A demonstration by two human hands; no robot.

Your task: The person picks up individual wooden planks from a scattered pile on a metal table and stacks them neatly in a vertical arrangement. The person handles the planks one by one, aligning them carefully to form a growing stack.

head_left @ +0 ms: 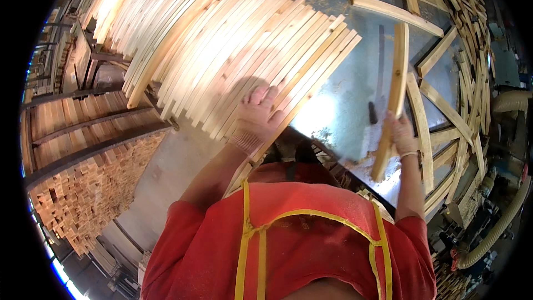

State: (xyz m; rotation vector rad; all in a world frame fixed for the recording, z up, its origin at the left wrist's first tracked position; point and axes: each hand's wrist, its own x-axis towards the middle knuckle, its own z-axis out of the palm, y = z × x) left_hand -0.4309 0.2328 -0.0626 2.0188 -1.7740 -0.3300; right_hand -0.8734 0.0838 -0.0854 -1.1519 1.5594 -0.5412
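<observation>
My left hand (256, 112), in a pale glove with a ribbed cuff, rests on a row of wooden strips (244, 39) laid side by side. Its fingers lie over the strips near their right-hand end, thumb apart. On the right, my right hand (403, 134) is closed round the lower part of a single wooden strip (397, 72). That strip points away from me above the grey metal table (355, 94); whether it touches the surface I cannot tell.
Loose strips (436, 105) lie crosswise right of the held one, with a tangled pile (472, 78) beyond. A dark slot (381, 50) marks the table. At lower left stands a big stack of wood pieces (94, 183). A ribbed hose (499, 222) curves at far right.
</observation>
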